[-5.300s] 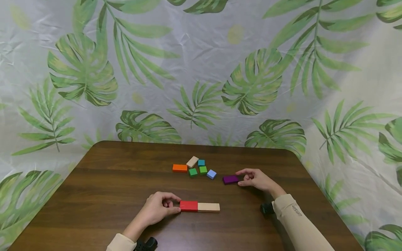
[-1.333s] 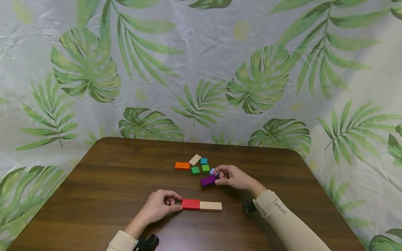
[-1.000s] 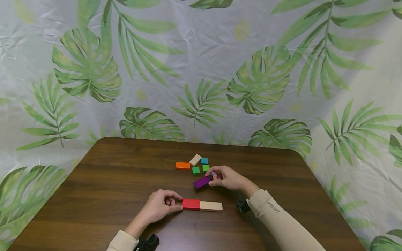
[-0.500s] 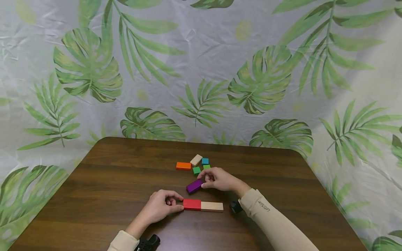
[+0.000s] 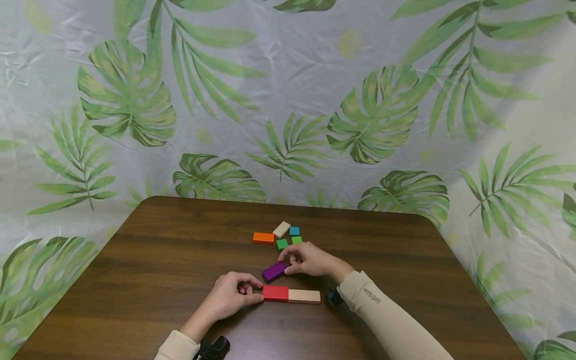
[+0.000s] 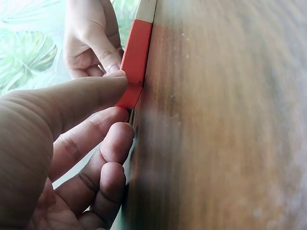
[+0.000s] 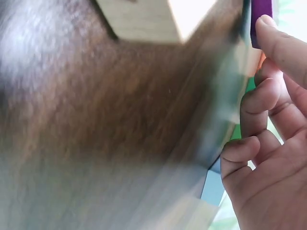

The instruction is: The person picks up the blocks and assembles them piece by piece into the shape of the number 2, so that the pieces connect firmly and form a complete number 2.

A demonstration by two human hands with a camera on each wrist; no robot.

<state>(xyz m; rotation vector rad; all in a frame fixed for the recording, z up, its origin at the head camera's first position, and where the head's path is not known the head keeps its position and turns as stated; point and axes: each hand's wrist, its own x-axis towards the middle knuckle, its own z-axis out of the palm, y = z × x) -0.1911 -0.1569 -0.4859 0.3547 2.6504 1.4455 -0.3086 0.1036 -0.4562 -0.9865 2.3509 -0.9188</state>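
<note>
Finger and thumb of my left hand (image 5: 229, 297) pinch the left end of a red block (image 5: 275, 293) lying on the table. A plain wooden block (image 5: 304, 296) touches the red block's right end, in line with it. My right hand (image 5: 310, 261) pinches the right end of a purple block (image 5: 273, 272), held at a slant just beyond the red one. Whether the purple block touches the table I cannot tell. In the left wrist view my thumb lies on the red block (image 6: 136, 55). The right wrist view shows my thumb on the purple block (image 7: 261, 24).
Farther back on the brown table (image 5: 180, 250) lie an orange block (image 5: 263, 238), another plain wooden block (image 5: 281, 230), a blue block (image 5: 294, 231) and two green blocks, one darker (image 5: 281, 244), one lighter (image 5: 296, 240). A light blue block (image 7: 212, 187) is hidden behind my right hand in the head view.
My right hand has carried the purple block from the right, leftward and nearer, turning it aslant, to just behind the red block. My left hand keeps its hold on the red block.
</note>
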